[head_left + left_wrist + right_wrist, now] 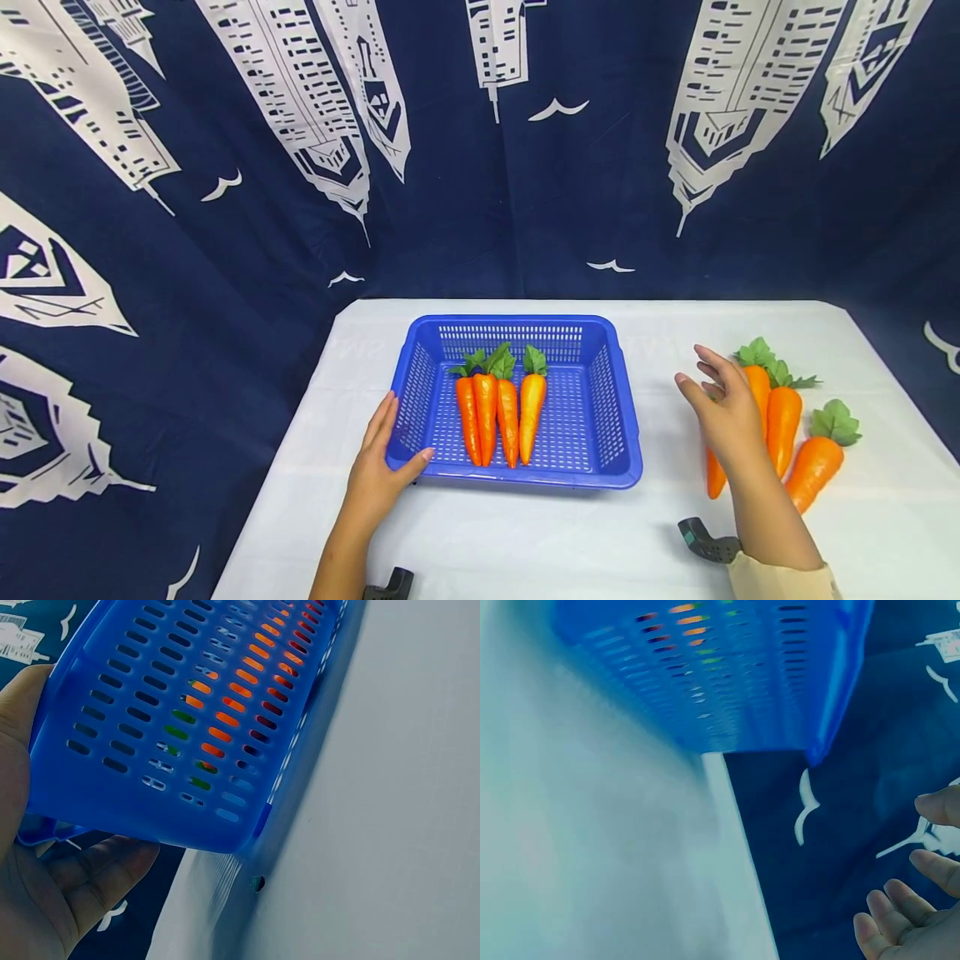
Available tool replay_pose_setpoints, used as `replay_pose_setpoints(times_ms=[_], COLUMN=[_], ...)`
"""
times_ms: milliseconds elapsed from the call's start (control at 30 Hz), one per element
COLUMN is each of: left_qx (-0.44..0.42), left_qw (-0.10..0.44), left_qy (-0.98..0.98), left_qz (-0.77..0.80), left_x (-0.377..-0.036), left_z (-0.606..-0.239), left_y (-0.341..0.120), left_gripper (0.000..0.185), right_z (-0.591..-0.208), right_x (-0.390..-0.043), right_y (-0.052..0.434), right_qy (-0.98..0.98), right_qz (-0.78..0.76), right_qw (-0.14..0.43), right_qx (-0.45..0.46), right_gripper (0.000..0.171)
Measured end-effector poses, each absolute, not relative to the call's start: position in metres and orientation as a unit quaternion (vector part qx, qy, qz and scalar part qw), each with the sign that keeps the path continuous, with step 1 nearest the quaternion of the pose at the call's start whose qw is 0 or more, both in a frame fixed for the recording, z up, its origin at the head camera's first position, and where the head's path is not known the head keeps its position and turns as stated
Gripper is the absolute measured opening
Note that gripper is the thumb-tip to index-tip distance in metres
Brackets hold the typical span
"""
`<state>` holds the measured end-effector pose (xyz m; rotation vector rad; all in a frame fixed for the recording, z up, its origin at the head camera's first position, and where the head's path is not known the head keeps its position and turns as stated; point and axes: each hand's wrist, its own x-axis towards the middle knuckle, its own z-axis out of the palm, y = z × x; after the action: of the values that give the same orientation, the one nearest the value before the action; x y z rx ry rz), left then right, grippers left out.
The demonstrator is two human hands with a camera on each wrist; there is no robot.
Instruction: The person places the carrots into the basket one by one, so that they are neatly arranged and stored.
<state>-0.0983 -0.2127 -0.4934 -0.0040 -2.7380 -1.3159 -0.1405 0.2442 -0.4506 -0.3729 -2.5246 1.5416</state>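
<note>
A blue slotted basket (pixel 517 321) sits mid-table with several orange carrots (pixel 498 412) lying side by side in it, leaves pointing away from me. My left hand (pixel 382 467) rests against its front left corner, fingers straight along the side wall and thumb on the front rim. The left wrist view shows that corner of the basket (pixel 112 787) between the thumb and fingers of the left hand (pixel 45 900). My right hand (pixel 723 408) hovers open with fingers spread, holding nothing, over the leftmost of three carrots (pixel 782 425) on the table. Its fingertips (pixel 915 900) are bare in the right wrist view.
A white cloth covers the table (pixel 525 542), whose edges fall off left and right. A dark blue curtain with white buildings (pixel 480 167) hangs behind it. Black wrist camera mounts (pixel 708 542) show near the front edge. The basket (pixel 765 690) lies to the left of the right hand.
</note>
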Motion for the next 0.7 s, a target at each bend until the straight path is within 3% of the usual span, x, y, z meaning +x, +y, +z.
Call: replay_pose_setpoints(times_ms=[367, 700], left_qx=[-0.001, -0.001], left_qw=[0.054, 0.055], left_qy=[-0.897, -0.897], left_qz=[-0.439, -0.439], left_x=[-0.097, -0.099], left_z=[-0.495, -0.495], left_y=[-0.213, -0.213], left_gripper=[0.098, 0.098], right_z=[-0.480, -0.496], right_x=[-0.128, -0.123], right_y=[0.256, 0.266], right_qy=[-0.860, -0.853], right_qz=[0.481, 0.480], right_qw=[0.049, 0.069], right_qx=[-0.166, -0.193], right_gripper=[0.072, 0.066])
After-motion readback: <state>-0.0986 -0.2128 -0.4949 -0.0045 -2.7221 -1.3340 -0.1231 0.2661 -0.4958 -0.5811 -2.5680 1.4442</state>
